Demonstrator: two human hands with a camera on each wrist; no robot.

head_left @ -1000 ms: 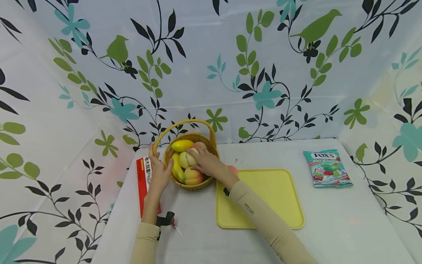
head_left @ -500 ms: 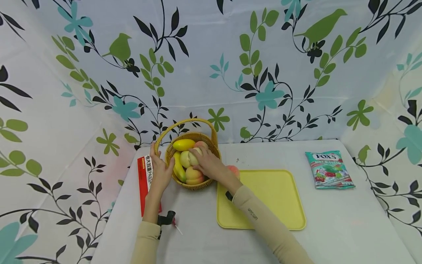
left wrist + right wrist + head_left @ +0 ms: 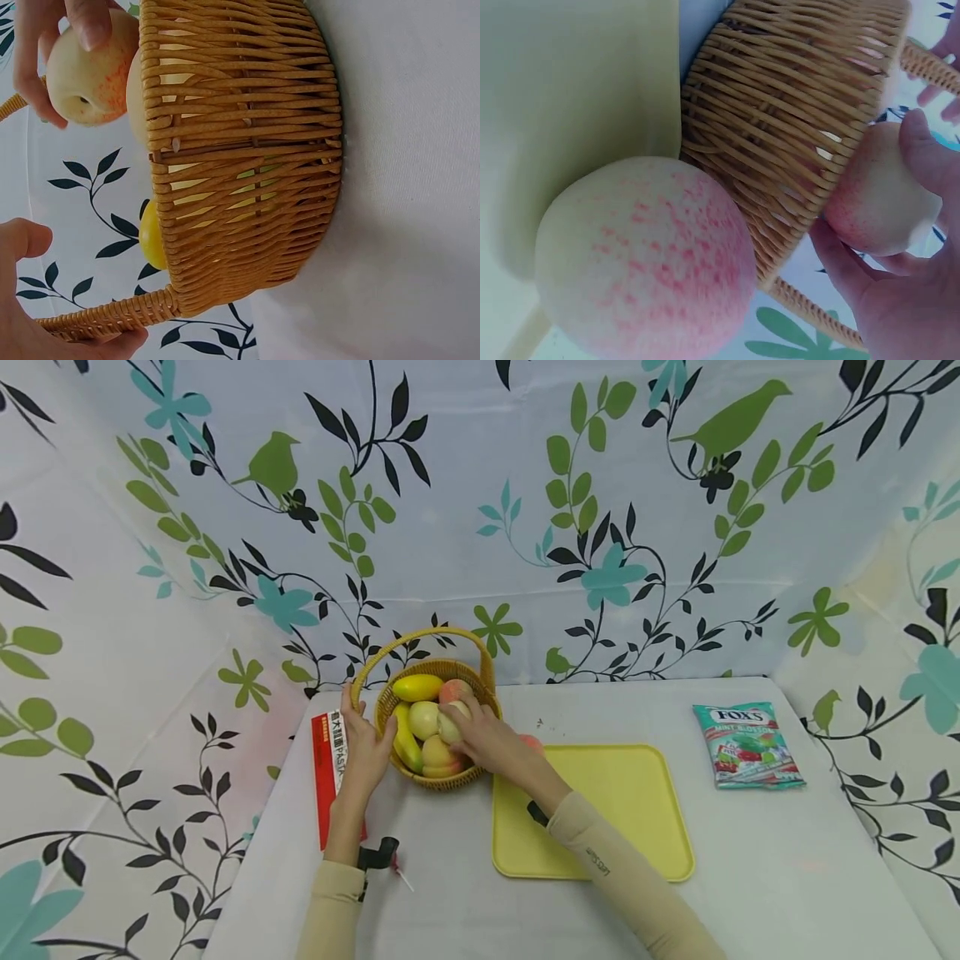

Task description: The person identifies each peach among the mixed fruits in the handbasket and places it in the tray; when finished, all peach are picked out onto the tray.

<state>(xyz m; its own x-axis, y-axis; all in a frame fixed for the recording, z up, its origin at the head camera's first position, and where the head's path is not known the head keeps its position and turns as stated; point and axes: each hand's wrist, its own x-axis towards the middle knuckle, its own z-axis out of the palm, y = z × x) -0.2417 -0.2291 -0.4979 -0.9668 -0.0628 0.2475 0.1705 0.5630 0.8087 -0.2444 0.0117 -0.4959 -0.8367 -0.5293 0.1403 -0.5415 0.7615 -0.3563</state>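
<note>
A wicker basket (image 3: 447, 783) (image 3: 247, 150) holds a yellow mango-shaped fruit (image 3: 417, 687), a banana (image 3: 406, 740) and several pale or peach-coloured fruits. My left hand (image 3: 363, 752) (image 3: 22, 300) grips the left side of the basket's handle (image 3: 112, 316). With my right hand (image 3: 487, 737) (image 3: 911, 292) I pinch a pale peach (image 3: 453, 723) (image 3: 94, 71) (image 3: 881, 187) between thumb and fingers, at the basket's rim. Another peach (image 3: 649, 259) lies beside the basket, by the yellow tray's back left corner, partly behind my right wrist in the head view.
The yellow tray (image 3: 637, 810) lies right of the basket, under my right forearm. A red and white packet (image 3: 324, 785) is at the left, partly behind my left arm. A lollipop (image 3: 401, 870) lies near my left wrist, and a green candy bag (image 3: 748, 746) at the right.
My right hand has drawn slightly to the right with the pale peach, showing more of the fruit beneath. My left hand has kept its place at the handle.
</note>
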